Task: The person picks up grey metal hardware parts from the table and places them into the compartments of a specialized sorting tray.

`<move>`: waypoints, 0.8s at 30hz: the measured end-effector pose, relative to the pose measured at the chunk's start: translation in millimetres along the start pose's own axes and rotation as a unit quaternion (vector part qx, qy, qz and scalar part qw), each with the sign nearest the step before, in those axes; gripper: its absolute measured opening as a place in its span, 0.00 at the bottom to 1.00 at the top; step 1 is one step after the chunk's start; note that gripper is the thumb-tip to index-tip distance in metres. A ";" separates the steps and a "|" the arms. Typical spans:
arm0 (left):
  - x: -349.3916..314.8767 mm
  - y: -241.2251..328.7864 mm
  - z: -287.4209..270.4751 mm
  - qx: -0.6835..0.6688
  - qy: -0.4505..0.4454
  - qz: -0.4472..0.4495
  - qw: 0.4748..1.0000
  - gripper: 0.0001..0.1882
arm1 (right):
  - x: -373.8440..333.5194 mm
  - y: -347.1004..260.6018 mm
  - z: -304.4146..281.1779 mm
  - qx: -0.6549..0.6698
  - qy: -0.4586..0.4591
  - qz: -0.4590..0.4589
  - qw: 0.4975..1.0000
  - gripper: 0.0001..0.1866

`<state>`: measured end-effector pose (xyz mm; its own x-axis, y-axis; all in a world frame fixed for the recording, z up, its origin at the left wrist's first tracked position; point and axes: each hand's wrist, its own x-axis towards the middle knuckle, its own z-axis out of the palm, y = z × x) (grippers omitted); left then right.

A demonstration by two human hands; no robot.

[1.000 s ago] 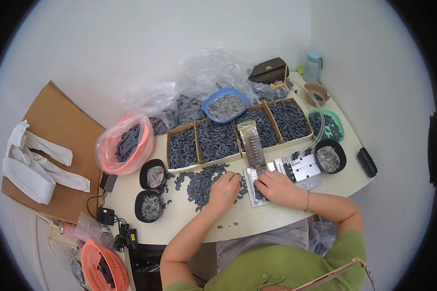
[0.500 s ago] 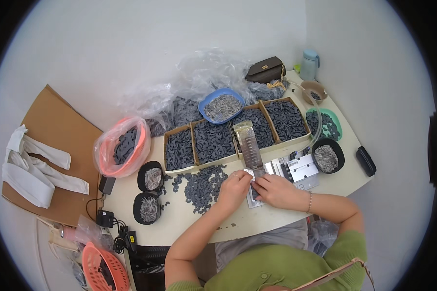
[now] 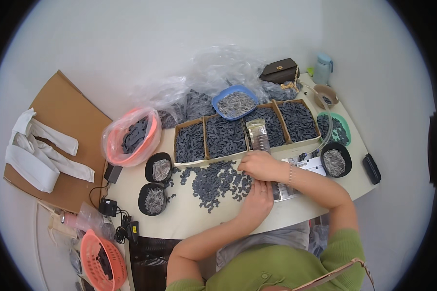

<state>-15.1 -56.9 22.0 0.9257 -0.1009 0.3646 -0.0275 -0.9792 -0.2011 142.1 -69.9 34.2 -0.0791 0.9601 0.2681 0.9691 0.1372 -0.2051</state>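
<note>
My right hand (image 3: 261,166) reaches across to the edge of a loose pile of small dark grey pieces (image 3: 212,186), its fingers curled down and close together. Just below it, my left hand (image 3: 258,203) is at the left side of a metal fixture (image 3: 287,190), fingers bent and pressed together. Whatever either hand's fingertips hold is too small or hidden to make out. A clear ribbed strip (image 3: 260,139) with a yellowish end runs up from the fixture, its lower part covered by my right hand and wrist. A silver block (image 3: 311,165) sits at the fixture's right.
Behind stand cardboard boxes (image 3: 190,143) of dark pieces, with a blue bowl (image 3: 235,117) of metal pins resting on them. Black bowls (image 3: 153,207) of pins stand left, another (image 3: 345,169) right. A green bowl (image 3: 345,141), clear hose (image 3: 330,127) and black case (image 3: 371,169) are at right.
My right hand has moved left from the fixture to the pile's edge, passing above my left hand. My left hand has drawn nearer to me and slightly right. The whole view has shifted a little.
</note>
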 end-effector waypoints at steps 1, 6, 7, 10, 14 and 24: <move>-1.2 0.3 -1.0 0.003 -0.002 -0.005 1.000 0.22 | 6.5 0.3 5.0 -0.031 -0.013 -0.027 0.999 0.07; -17.9 -38.9 -4.3 -0.196 0.025 -0.073 0.978 0.16 | 9.9 -3.6 9.2 -0.057 0.022 -0.033 0.998 0.06; -21.5 -52.4 -8.8 -0.206 0.016 -0.088 0.974 0.15 | 6.5 -3.9 3.3 -0.033 0.040 -0.030 0.998 0.05; -35.7 -83.0 -8.4 -0.158 -0.024 -0.178 0.971 0.11 | -9.4 -13.3 -25.7 0.093 0.088 0.032 0.991 0.05; -43.4 -102.7 -0.9 -0.184 -0.036 -0.164 0.968 0.09 | -37.7 -3.4 -52.0 0.212 -0.031 0.129 0.968 0.08; -10.7 -98.0 -10.8 -0.431 -0.002 -0.207 0.878 0.04 | -72.0 -19.5 -4.8 -0.037 0.026 0.049 0.998 0.15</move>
<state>-26.4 38.2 47.6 0.9251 0.2937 0.2407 0.0376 -0.7017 0.7115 130.0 -142.8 23.4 0.0281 0.9539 0.2988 0.9862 0.0223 -0.1641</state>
